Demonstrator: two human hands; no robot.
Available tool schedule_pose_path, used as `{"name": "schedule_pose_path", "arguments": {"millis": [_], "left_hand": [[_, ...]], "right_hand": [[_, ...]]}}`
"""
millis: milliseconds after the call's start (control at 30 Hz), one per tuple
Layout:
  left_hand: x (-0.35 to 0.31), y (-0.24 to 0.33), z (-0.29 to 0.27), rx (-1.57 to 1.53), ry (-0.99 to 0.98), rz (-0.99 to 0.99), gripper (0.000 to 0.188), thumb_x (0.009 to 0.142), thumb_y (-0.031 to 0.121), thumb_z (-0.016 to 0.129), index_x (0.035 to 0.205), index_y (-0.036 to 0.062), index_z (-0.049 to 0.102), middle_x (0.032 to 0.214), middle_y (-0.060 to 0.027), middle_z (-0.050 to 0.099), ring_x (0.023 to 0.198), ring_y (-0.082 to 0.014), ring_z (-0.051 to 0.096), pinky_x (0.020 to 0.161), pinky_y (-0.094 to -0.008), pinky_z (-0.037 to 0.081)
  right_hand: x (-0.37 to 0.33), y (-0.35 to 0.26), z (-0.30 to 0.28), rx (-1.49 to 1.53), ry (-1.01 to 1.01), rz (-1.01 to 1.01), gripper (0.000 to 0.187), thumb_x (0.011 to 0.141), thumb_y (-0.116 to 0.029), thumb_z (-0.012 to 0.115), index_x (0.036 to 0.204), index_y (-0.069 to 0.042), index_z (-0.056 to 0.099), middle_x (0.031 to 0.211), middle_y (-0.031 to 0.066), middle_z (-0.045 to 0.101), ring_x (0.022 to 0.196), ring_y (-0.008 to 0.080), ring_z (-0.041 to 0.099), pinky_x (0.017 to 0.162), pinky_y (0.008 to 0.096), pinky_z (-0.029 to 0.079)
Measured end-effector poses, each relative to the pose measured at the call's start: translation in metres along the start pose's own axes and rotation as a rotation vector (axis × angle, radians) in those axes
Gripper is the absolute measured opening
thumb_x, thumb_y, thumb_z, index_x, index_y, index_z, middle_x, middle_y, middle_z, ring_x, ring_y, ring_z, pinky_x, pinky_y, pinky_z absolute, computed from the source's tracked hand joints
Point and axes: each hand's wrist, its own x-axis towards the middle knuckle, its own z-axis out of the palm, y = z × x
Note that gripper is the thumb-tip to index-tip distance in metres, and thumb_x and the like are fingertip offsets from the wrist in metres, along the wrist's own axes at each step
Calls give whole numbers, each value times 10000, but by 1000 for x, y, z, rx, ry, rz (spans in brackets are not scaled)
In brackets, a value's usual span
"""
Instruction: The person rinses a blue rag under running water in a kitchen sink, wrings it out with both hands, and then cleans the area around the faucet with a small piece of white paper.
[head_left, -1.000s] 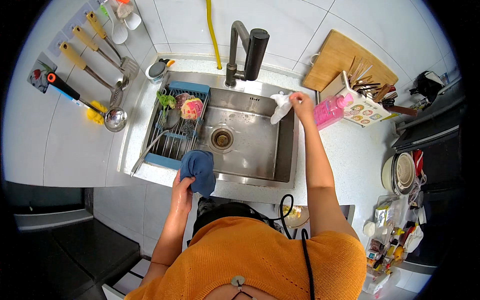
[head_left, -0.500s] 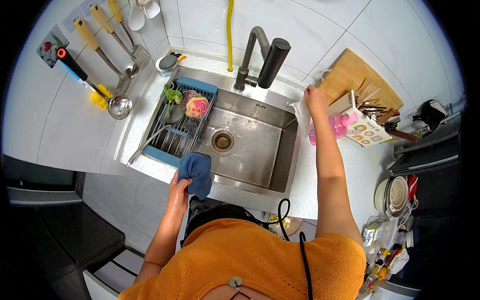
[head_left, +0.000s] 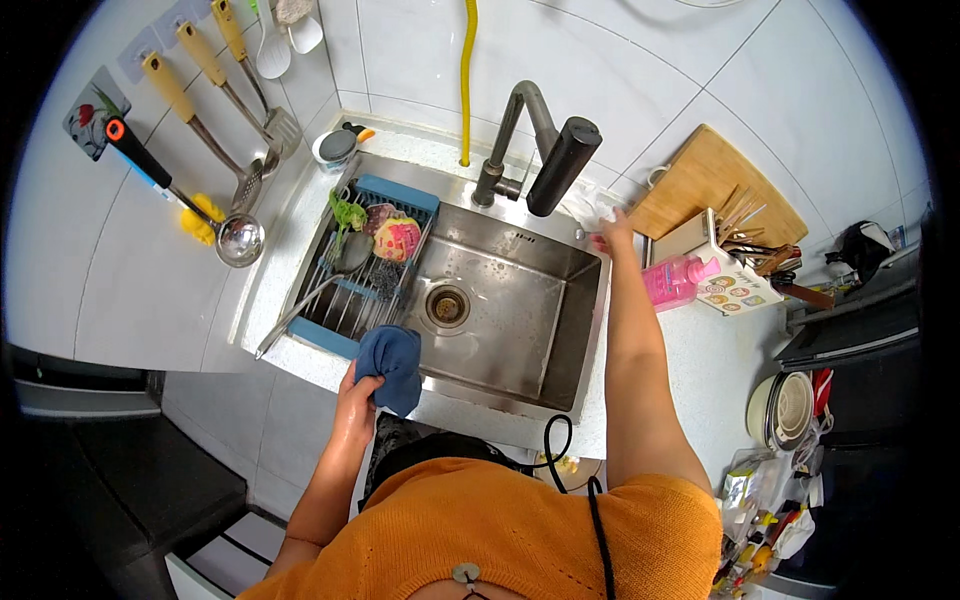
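My left hand (head_left: 358, 398) is closed around a bunched blue cloth (head_left: 390, 368), held over the sink's front edge by the drying rack. My right arm reaches past the sink to its back right corner. There my right hand (head_left: 617, 234) pinches a thin white cloth (head_left: 590, 208), which lies toward the faucet; its fingertips are small and partly hidden. Just below that hand, a pink pump bottle (head_left: 672, 282) stands on the counter. The steel sink (head_left: 500, 320) has water drops on its bottom and a round drain.
A blue rack (head_left: 335, 340) across the sink's left side carries a ladle, a pink-yellow sponge and something green. The faucet (head_left: 565, 165) rises behind the basin. A cutting board (head_left: 705, 185) and utensil holder (head_left: 735, 270) stand at right. Ladles and spatulas (head_left: 240, 240) hang on the left wall.
My right hand has carried the white cloth, which hung down before, back behind the sink corner toward the faucet. The view has tilted up slightly. My left hand still holds the blue cloth.
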Motion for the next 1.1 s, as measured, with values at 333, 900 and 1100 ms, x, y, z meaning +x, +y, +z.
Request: {"name": "schedule_pose_path", "arguments": {"millis": [333, 900, 1100], "left_hand": [[10, 8, -2, 16, -21, 6, 439, 704, -23, 463, 1140, 32, 470, 992, -66, 556, 876, -152, 545, 771, -247, 427], [1, 33, -32, -28, -18, 37, 483, 695, -30, 442, 1176, 12, 449, 1050, -91, 546, 951, -178, 532, 822, -274, 417], [5, 45, -42, 31, -12, -15, 495, 693, -35, 435, 1184, 17, 448, 1071, -95, 543, 952, -184, 533, 825, -277, 416]], "right_hand": [[-57, -72, 62, -333, -15, -749, 283, 800, -220, 489, 1013, -52, 569, 840, 176, 617, 749, 320, 608, 665, 391, 478], [-84, -3, 121, -572, 71, -833, 292, 721, -95, 573, 1012, -82, 583, 1160, 149, 501, 1000, 298, 521, 824, 410, 418], [-126, 24, 150, 1286, -479, 482, 164, 888, -209, 454, 936, -94, 561, 766, 2, 601, 699, 148, 595, 612, 263, 503]]}}
